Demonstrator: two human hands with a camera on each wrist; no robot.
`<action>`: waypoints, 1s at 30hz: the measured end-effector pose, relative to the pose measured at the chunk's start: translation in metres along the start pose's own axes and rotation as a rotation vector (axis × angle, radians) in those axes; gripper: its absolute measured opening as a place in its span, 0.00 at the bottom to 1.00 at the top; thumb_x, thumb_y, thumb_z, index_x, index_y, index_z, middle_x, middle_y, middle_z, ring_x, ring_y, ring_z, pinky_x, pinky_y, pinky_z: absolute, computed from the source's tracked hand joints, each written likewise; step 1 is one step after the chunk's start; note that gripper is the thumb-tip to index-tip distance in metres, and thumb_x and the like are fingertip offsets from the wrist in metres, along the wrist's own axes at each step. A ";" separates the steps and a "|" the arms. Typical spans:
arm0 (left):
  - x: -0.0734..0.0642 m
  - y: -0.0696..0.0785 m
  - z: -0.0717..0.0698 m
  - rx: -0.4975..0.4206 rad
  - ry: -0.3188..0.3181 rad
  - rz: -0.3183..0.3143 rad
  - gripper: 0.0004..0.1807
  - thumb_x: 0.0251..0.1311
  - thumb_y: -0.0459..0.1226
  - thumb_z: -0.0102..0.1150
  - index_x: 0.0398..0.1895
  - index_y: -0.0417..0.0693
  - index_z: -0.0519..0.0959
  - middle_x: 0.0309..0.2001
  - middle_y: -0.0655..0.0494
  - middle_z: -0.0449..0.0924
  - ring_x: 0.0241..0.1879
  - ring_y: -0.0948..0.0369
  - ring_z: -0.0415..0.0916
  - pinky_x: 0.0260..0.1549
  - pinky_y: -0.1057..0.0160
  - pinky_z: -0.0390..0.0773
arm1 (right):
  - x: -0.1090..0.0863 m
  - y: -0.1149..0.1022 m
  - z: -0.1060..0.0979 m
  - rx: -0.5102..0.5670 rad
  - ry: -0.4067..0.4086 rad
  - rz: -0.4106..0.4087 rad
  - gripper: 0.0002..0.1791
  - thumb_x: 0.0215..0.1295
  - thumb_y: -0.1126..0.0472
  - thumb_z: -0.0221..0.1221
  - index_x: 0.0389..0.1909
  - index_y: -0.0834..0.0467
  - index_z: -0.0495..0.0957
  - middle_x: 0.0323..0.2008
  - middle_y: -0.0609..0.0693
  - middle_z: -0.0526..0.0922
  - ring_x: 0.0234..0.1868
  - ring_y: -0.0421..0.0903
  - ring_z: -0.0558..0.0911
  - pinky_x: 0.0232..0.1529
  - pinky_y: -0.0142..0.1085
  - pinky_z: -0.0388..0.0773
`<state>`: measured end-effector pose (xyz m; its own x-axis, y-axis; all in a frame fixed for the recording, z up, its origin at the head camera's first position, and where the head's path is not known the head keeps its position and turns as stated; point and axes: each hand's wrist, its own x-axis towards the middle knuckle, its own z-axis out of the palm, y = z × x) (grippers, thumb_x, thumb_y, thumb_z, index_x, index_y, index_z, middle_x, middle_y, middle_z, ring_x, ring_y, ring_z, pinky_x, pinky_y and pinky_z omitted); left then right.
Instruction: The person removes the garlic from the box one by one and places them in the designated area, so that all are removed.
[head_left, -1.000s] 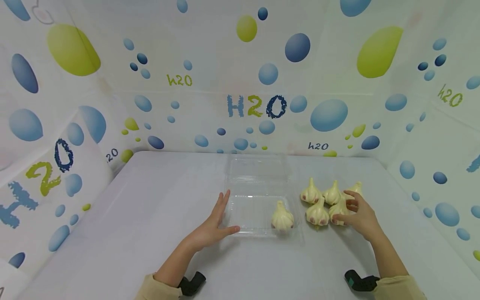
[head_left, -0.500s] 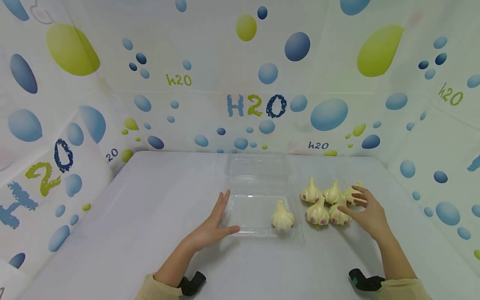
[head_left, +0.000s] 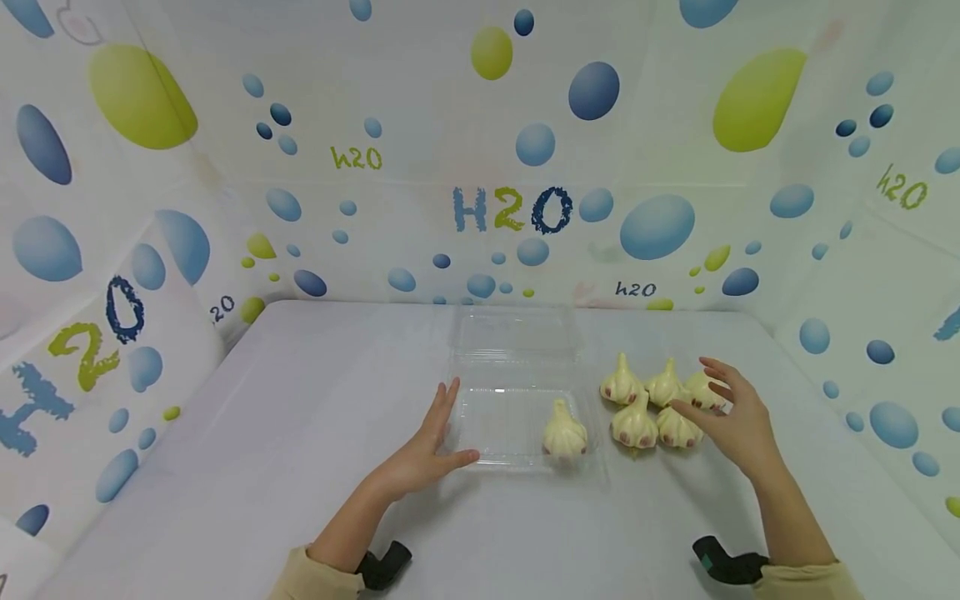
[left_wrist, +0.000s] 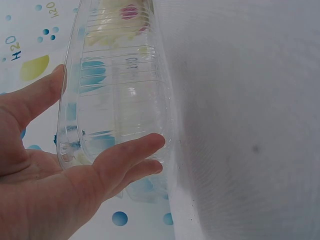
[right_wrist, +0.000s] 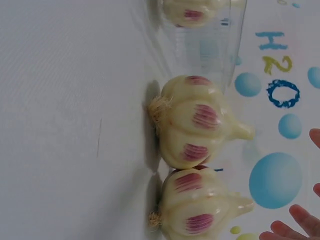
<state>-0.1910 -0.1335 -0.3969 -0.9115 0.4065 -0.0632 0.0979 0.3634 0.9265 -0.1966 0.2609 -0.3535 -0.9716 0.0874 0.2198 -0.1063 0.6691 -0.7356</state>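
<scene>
A clear plastic clamshell box [head_left: 495,425] lies with its lid [head_left: 513,333] folded back on the white table. One garlic bulb [head_left: 565,432] stands inside, at the right end. My left hand [head_left: 420,462] rests against the box's left side, fingers spread and straight; the left wrist view shows thumb and fingers along the clear wall [left_wrist: 125,100]. Right of the box are several garlic bulbs [head_left: 634,425] in two rows, cream with purple patches. My right hand [head_left: 738,425] hovers beside the front right bulb [head_left: 678,429], fingers spread, holding nothing. It partly hides the back right bulb [head_left: 703,390].
A white backdrop [head_left: 420,100] printed with blue and green drops rises behind the table and along both sides. Black wrist devices [head_left: 731,562] sit at both sleeves. Table surface [head_left: 300,400] extends to the left of the box.
My right hand has drawn back to the right from the front right garlic bulb, which stays in the group. The left hand and the box have not moved.
</scene>
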 end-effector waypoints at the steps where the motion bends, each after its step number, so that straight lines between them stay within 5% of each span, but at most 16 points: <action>1: 0.000 0.000 0.000 0.000 0.001 0.001 0.52 0.57 0.39 0.61 0.72 0.66 0.32 0.70 0.50 0.18 0.69 0.44 0.32 0.61 0.43 0.49 | 0.000 -0.002 0.001 0.010 -0.003 -0.002 0.43 0.54 0.53 0.65 0.67 0.61 0.55 0.63 0.64 0.59 0.60 0.65 0.63 0.51 0.54 0.69; 30: 0.001 0.001 0.001 0.017 0.005 -0.017 0.52 0.56 0.40 0.61 0.72 0.63 0.33 0.70 0.50 0.18 0.68 0.43 0.35 0.61 0.42 0.49 | -0.017 -0.046 0.041 0.197 -0.140 -0.097 0.39 0.52 0.60 0.66 0.64 0.60 0.59 0.63 0.61 0.59 0.60 0.63 0.63 0.53 0.57 0.66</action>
<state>-0.1921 -0.1322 -0.3963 -0.9152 0.3956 -0.0770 0.0888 0.3844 0.9189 -0.1837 0.1985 -0.3500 -0.9733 -0.0827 0.2143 -0.2260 0.5117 -0.8289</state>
